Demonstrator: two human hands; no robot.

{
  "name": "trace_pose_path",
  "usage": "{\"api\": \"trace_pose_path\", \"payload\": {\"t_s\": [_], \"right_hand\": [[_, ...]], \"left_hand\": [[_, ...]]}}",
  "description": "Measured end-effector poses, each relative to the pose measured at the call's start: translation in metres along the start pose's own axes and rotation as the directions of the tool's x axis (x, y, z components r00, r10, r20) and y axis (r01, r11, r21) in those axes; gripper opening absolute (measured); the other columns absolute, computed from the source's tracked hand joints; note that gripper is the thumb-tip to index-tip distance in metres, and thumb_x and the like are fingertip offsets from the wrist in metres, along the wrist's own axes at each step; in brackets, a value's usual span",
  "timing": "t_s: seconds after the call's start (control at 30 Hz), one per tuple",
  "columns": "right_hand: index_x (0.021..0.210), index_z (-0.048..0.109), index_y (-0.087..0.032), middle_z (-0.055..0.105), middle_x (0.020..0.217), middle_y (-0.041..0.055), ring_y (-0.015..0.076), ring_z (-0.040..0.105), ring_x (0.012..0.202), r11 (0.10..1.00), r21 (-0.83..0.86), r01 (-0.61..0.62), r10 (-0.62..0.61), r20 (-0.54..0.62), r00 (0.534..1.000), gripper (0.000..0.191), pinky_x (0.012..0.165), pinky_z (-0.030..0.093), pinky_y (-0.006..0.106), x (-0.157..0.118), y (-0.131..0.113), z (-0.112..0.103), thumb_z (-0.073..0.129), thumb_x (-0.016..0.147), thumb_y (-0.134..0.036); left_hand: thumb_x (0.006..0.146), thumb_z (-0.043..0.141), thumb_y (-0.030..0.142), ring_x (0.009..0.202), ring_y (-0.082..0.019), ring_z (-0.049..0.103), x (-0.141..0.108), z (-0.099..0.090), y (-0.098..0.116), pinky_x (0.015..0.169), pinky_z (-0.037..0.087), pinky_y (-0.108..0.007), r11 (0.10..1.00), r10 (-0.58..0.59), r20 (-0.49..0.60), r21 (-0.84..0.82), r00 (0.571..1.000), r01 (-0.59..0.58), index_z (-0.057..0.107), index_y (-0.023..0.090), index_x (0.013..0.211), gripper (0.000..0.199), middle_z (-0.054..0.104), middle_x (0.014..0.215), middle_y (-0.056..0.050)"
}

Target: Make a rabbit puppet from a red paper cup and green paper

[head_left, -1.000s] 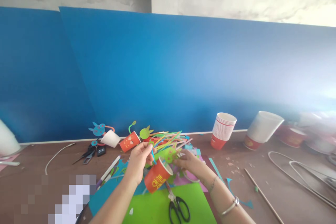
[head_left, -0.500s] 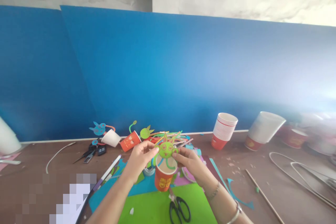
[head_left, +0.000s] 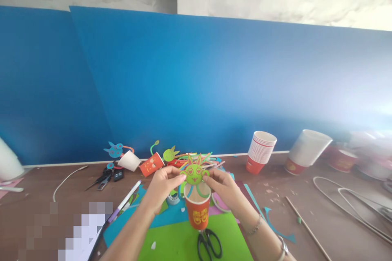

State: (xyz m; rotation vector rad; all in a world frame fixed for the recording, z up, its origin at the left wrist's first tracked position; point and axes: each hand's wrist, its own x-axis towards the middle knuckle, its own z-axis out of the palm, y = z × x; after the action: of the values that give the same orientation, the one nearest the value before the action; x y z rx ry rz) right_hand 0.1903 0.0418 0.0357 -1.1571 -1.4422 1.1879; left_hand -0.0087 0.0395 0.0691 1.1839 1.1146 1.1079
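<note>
Between my two hands is a green paper animal face with pointed ears and heart-shaped eyes. My left hand pinches its left side, and my right hand pinches its right side. Curved blue and green strips run from the face down into a red paper cup with a gold pattern. The cup hangs below the face, over the green sheet, tilted slightly. Black-handled scissors lie just in front of the cup, their blades partly hidden by it.
Finished-looking paper cups with a blue face and a green face lie at the back. Stacked cups stand at back right. A wooden stick and a cable lie to the right, a marker to the left.
The cup has shifted slightly right and toward me, now showing more of its gold pattern. Both hands keep their pinch on the green face.
</note>
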Motion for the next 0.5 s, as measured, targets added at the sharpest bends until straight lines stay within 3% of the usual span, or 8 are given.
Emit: {"api": "trace_pose_path", "payload": {"t_s": [0.23,0.5], "right_hand": [[0.064,0.052,-0.020,0.046,0.051,-0.0046,0.0118,0.046,0.049,1.000,-0.022,-0.015,0.014,-0.026,1.000,0.032,0.045,0.037,0.024,-0.0022,-0.0067,0.0010,0.060,0.075,-0.048],[0.063,0.052,-0.020,0.046,0.049,-0.0049,0.0104,0.045,0.045,0.998,-0.059,-0.001,0.000,-0.013,1.000,0.030,0.042,0.036,0.023,-0.0024,-0.0066,0.0017,0.059,0.076,-0.046]], "left_hand": [[0.060,0.073,0.036,0.055,-0.012,0.052,-0.0022,0.0002,0.0020,0.054,0.038,-0.022,0.999,-0.013,0.027,0.036,1.000,0.012,0.065,0.015,0.068,0.024,0.063,0.064,-0.002],[0.067,0.065,0.032,0.050,-0.011,0.045,-0.0006,-0.0005,-0.0032,0.048,0.032,-0.021,0.990,0.081,0.068,0.109,0.994,-0.088,0.061,0.016,0.065,0.017,0.055,0.056,0.002]]}}
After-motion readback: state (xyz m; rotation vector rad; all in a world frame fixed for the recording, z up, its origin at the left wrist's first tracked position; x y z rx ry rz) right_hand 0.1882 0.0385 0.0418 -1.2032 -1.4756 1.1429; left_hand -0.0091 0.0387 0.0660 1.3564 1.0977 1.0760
